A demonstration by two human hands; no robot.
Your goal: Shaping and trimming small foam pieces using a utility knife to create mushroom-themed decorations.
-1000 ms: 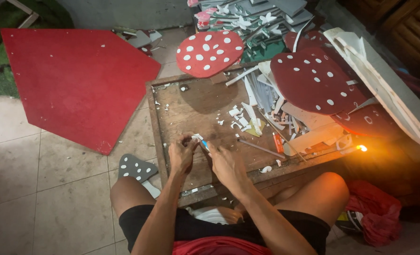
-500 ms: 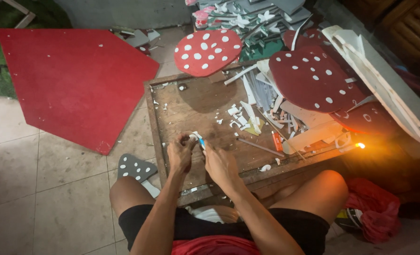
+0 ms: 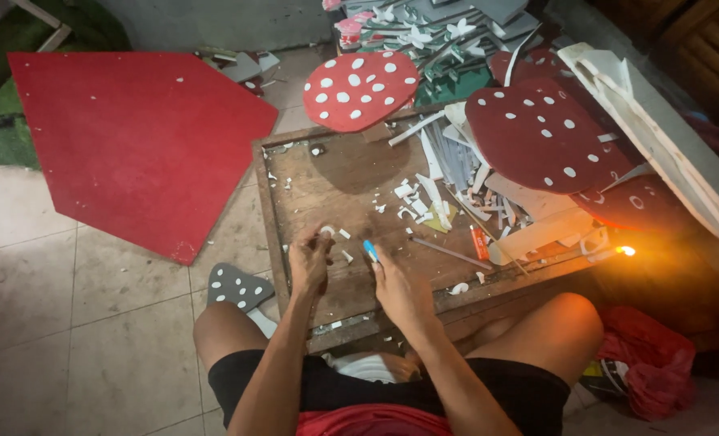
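I sit cross-legged at a low wooden board (image 3: 335,173) strewn with white foam scraps. My left hand (image 3: 309,262) rests on the board, its fingers pinching a small white foam piece (image 3: 327,232). My right hand (image 3: 398,287) lies beside it and grips a small blue-handled cutter (image 3: 371,250), whose tip points away from me. The two hands are a few centimetres apart. More white offcuts (image 3: 412,202) lie just beyond them.
A red mushroom cap with white dots (image 3: 359,89) overhangs the board's far edge; a darker one (image 3: 541,133) lies right. A big red panel (image 3: 133,137) covers the floor left. A grey dotted piece (image 3: 238,287) sits by my knee. A small flame (image 3: 624,251) burns right.
My hands have drawn slightly apart, the right one shifting right with the cutter. The left still holds the white piece at the same spot.
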